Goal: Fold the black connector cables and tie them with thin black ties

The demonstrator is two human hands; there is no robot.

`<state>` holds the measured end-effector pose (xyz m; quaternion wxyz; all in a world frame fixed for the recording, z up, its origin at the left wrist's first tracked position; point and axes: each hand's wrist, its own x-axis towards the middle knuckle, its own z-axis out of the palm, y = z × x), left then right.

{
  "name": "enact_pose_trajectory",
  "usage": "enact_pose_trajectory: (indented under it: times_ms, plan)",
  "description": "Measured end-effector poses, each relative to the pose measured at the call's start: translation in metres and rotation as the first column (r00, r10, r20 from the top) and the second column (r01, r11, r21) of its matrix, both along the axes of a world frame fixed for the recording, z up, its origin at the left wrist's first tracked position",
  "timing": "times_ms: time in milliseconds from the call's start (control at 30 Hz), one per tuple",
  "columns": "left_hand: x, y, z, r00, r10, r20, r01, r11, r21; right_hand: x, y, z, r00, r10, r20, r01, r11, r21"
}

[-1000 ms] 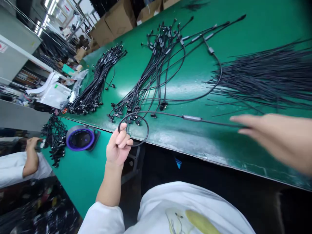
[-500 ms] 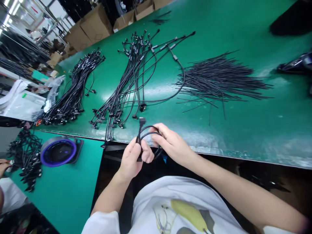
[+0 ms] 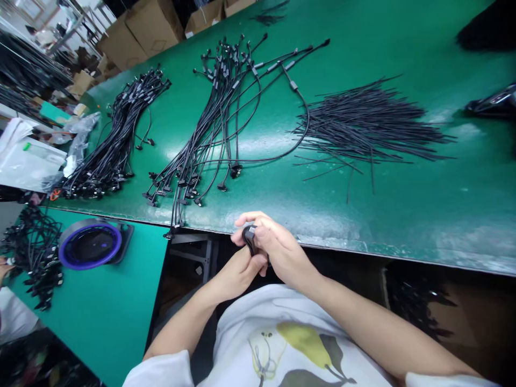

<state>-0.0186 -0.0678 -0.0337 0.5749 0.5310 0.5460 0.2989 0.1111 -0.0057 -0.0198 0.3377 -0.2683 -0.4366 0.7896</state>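
A black cable [image 3: 249,236], looped into a tight coil, is held between my two hands just off the front edge of the green table. My left hand [image 3: 242,269] grips the coil from below, its fingers partly hidden. Wrapped round the other side, my right hand [image 3: 278,247] has its thumb pressed near a connector end and its fingers curled over the loops. Most of the coil is covered by the fingers. Beyond my hands lies a spread bunch of black cables [image 3: 209,123] with connectors at both ends.
Thin black ties [image 3: 366,126] are heaped to the right, and another cable bundle [image 3: 129,123] lies left. On the lower side table are a purple-rimmed round container [image 3: 119,244] and tangled cables [image 3: 38,247], near another person's hand. Cardboard boxes [image 3: 153,29] line the back.
The cable's open loops have been drawn into a compact coil. My right hand has closed over it and my left hand has shifted right, so both now meet. The view has shifted slightly.
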Motion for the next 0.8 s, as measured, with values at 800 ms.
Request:
enact_pose_trajectory:
  times_ms: [800]
  plan:
    - [0.039, 0.003, 0.002, 0.726, 0.389, 0.567, -0.130, 0.887, -0.443, -0.001, 0.035, -0.001, 0.999, 0.037, -0.035, -0.040, 0.994, -0.102]
